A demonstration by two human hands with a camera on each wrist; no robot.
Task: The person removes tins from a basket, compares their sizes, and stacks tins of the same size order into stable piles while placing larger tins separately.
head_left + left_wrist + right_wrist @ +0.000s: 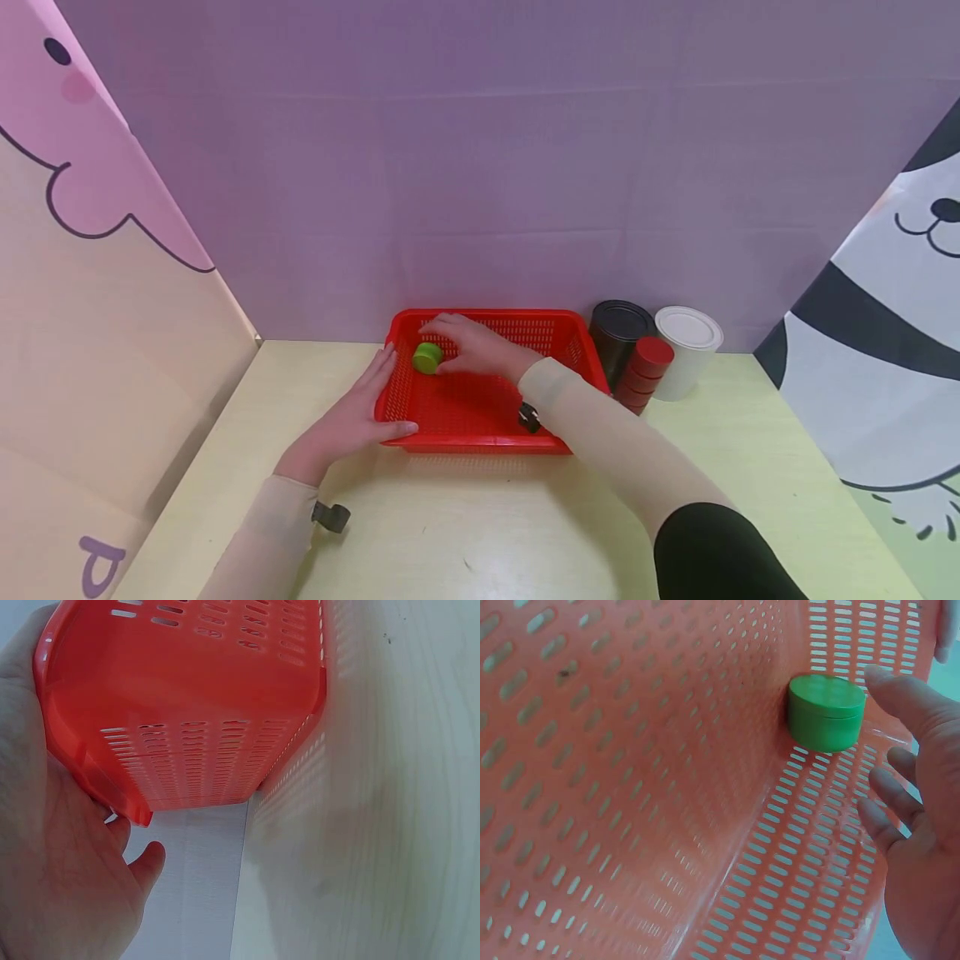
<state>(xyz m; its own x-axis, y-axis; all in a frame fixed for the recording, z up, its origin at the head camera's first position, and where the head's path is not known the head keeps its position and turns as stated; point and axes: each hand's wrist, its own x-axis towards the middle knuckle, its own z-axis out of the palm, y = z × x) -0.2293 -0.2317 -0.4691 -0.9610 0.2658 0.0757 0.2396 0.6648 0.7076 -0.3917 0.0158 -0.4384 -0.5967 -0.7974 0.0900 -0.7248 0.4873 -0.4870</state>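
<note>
A red plastic basket [480, 445] with slotted walls stands near the back of the table. Inside it, toward the left wall, lies a small green round container with a lid [825, 720]. My right hand [480, 346] reaches into the basket, thumb and fingers spread apart beside the green container, holding nothing. Those spread fingers also show in the right wrist view, with a gap between them and the container. My left hand [360, 417] rests against the basket's left side, fingers straight along the rim and thumb at the front left corner.
Right of the basket stand a black canister [618, 333], a white canister with a lid [688, 342] and a leaning stack of several red round containers [642, 375]. A purple cloth wall [487, 183] rises behind the table [450, 533]; printed panels flank both sides.
</note>
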